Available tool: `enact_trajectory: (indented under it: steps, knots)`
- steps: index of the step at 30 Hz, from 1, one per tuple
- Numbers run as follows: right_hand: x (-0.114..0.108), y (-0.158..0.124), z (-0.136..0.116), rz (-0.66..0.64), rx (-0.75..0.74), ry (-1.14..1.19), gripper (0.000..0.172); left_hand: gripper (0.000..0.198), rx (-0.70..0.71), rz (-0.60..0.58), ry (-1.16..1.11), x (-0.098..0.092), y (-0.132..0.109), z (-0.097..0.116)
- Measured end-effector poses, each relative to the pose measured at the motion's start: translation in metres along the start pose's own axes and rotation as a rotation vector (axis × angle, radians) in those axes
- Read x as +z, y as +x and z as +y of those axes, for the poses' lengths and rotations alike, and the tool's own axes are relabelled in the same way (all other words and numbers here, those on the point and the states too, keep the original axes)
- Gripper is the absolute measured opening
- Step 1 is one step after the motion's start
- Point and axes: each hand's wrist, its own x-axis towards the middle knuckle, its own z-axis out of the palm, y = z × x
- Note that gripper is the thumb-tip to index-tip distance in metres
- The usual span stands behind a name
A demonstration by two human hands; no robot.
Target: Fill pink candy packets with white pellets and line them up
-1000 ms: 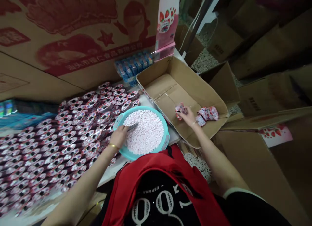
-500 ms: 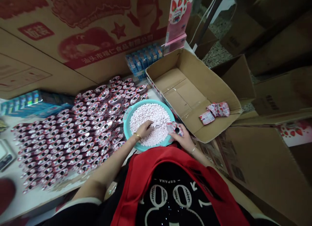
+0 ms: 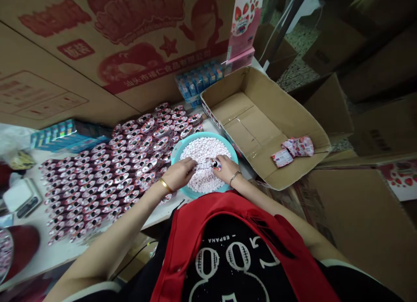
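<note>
Lg. printed carton [image 3: 146, 54] backs the white table [image 3: 161, 213]; pack rows [image 3: 107, 184] stand L of the bowl. An open box [image 3: 241, 124] lies just R of the bowl, w/ 2 loose packs [image 3: 295, 149] toward its R end. The teal bowl [image 3: 178, 151], btwn rows & box, holds pale pellets [image 3: 204, 183]. Change vs. 0.5 s ago: L hand [image 3: 178, 174] has drawn back from mid-bowl to the L side; R hand [image 3: 225, 168] has come in from the R rim, so the two now face each other over the pellets. R hand grasps a pack [image 3: 216, 164], held low above the bowl, dark mouth showing; L hand's fingers are bunched toward it, but whether they grip a tool, can't tell. As judged, this means both hands now work jointly at the pack's mouth. Edges, in descending size: table's near edge runs close to the red apron [image 3: 182, 241]; box wall hems the bowl's R side, pack rows its L; near rim sits right by the apron. Room to move, est.: mainly upward, or R over the low box wall. Narrowest target: the pack's mouth; pack/pellet contact can't be told.
</note>
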Motion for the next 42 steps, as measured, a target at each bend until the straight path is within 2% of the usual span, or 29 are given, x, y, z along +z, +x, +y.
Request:
enact_trajectory:
  steps: [5, 9, 11, 14, 16, 18, 20, 22, 24, 26, 29, 32, 35, 39, 42]
  knots:
    - [0.002, -0.001, -0.004, -0.061, -0.004, -0.112, 0.040, 0.024, -0.194, -0.092, 0.257, -0.008, 0.010, 0.041]
    - [0.008, -0.003, -0.001, -0.071, -0.028, -0.073, 0.038, 0.027, -0.164, -0.132, 0.396, -0.015, 0.014, 0.066]
    - [0.009, -0.005, 0.002, -0.040, -0.051, -0.021, 0.036, 0.027, -0.127, -0.104, 0.404, -0.017, 0.012, 0.062]
    - [0.007, -0.009, 0.013, 0.052, -0.085, 0.087, 0.036, 0.022, -0.142, 0.004, 0.344, -0.009, 0.004, 0.028]
    - [0.002, -0.013, 0.022, 0.113, -0.097, 0.170, 0.034, 0.020, -0.189, 0.026, 0.272, 0.008, -0.001, -0.005]
    - [-0.002, -0.019, 0.031, 0.154, -0.094, 0.254, 0.032, 0.019, -0.241, -0.023, 0.171, 0.035, -0.001, -0.032]
    - [-0.006, -0.024, 0.040, 0.186, -0.082, 0.345, 0.030, 0.019, -0.274, -0.083, 0.073, 0.067, 0.005, -0.047]
    - [-0.007, -0.030, 0.048, 0.224, -0.068, 0.443, 0.029, 0.020, -0.249, -0.108, -0.005, 0.098, 0.018, -0.049]
    - [-0.006, -0.035, 0.053, 0.261, -0.042, 0.538, 0.030, 0.022, -0.200, -0.097, -0.054, 0.123, 0.036, -0.043]
    - [-0.005, -0.039, 0.057, 0.291, -0.010, 0.623, 0.032, 0.027, -0.155, -0.078, -0.103, 0.140, 0.052, -0.034]
    - [-0.002, -0.045, 0.060, 0.327, 0.042, 0.688, 0.034, 0.032, -0.110, -0.049, -0.171, 0.152, 0.067, -0.024]
    - [-0.001, -0.047, 0.061, 0.338, 0.067, 0.672, 0.035, 0.032, -0.082, -0.027, -0.227, 0.151, 0.066, -0.024]
    - [-0.001, -0.046, 0.062, 0.329, 0.056, 0.616, 0.035, 0.030, -0.040, 0.025, -0.292, 0.133, 0.050, -0.031]
    - [-0.003, -0.039, 0.056, 0.315, 0.045, 0.427, 0.034, 0.027, 0.064, 0.138, -0.348, 0.087, 0.020, -0.036]
    - [-0.006, -0.032, 0.044, 0.269, 0.001, 0.248, 0.033, 0.024, 0.096, 0.158, -0.282, 0.049, 0.005, -0.026]
